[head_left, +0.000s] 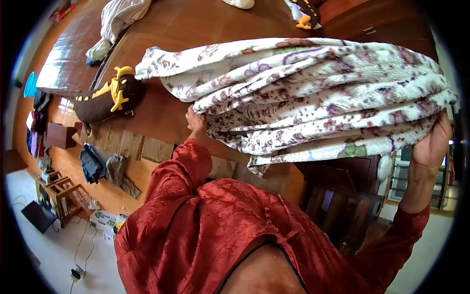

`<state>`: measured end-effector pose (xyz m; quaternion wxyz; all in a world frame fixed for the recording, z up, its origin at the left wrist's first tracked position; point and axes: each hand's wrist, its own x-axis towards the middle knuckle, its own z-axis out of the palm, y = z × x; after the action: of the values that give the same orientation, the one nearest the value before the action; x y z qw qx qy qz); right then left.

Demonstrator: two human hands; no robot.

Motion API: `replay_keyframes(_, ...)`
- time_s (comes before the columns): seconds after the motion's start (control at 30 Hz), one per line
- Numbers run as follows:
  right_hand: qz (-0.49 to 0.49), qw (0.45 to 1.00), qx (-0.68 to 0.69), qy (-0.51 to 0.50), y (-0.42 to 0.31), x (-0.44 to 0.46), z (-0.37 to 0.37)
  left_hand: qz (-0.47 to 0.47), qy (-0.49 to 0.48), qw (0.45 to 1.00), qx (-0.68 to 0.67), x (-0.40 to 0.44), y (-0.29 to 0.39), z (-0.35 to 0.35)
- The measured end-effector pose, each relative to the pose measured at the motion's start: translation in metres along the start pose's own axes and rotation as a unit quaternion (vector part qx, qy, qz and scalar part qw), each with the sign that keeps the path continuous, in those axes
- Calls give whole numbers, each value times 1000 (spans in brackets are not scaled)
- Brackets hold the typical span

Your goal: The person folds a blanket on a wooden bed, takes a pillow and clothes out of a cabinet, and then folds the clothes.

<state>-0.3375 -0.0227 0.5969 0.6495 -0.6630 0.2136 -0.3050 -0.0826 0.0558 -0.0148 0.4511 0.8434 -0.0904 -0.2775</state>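
A white fleece blanket with a purple and brown flower print hangs in long folds, stretched across the view in front of me. My left hand is closed on its lower left edge, partly covered by the cloth. At the far right, my right hand grips the other end; its fingertips are hidden behind the folds. Left of the blanket lies a dark brown plush toy with yellow-orange parts, near the blanket's left corner.
A brown wooden surface extends behind the blanket. On it lie a crumpled pale cloth and, at the far edge, another brown and orange plush toy. Clothes lie lower left, near a small wooden rack. Dark wooden furniture stands lower right.
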Motion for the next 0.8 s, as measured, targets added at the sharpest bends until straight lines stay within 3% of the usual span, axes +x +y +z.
replay_keyframes(0.03,-4,999,-21,48,-8,-7,-8,54,-94,927,-360,24,-14,20)
replay_keyframes(0.07,-21,988,-45,146,-12,-11,-18,32,-212,719,-661,48,-30,41)
replay_keyframes(0.1,-38,967,-67,241,-14,-14,-28,119,-171,857,-471,55,-17,42)
replay_keyframes(0.13,-54,937,-86,334,-16,-18,-40,202,-117,939,-251,63,2,31)
replay_keyframes(0.17,-69,897,-104,423,-17,-23,-53,272,-53,961,-15,69,24,13)
replay_keyframes(0.2,-83,848,-120,509,-19,-32,-67,327,16,919,222,76,44,-2)
replay_keyframes(0.33,-49,848,-123,513,-19,-92,-178,353,-164,919,-68,121,100,-53)
replay_keyframes(0.4,-41,843,-115,523,-12,-110,-192,382,-225,895,-43,100,155,-104)
replay_keyframes(0.43,-36,842,-109,527,-9,-116,-197,471,-163,867,-12,97,160,-112)
replay_keyframes(0.53,-4,856,-95,508,-5,-118,-185,473,-39,869,141,104,121,-97)
replay_keyframes(0.7,39,862,-100,496,-5,-109,-161,310,58,943,106,95,60,-42)
replay_keyframes(0.73,41,869,-97,484,-6,-111,-161,252,79,956,127,90,51,-30)
replay_keyframes(0.8,51,881,-89,462,-10,-117,-166,51,48,984,165,80,43,-6)
